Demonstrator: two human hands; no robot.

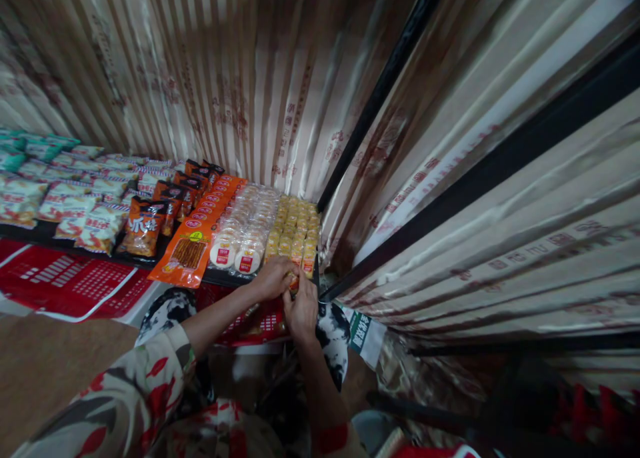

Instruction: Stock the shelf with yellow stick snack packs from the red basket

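Note:
My left hand and my right hand meet at the front right corner of a dark display shelf. Between their closed fingers is a small wrapped snack, orange and yellow, mostly hidden by the fingers. Just behind it stand tight rows of yellow wrapped snacks. To their left are clear-wrapped round white crackers with red labels. A long orange strip of snack packets drapes over the shelf's front edge.
Orange-and-black snack bags, white snack bags and green packets fill the shelf leftward. Pleated printed sheeting hangs behind. Black poles slant along the right. A red printed bag hangs below the shelf.

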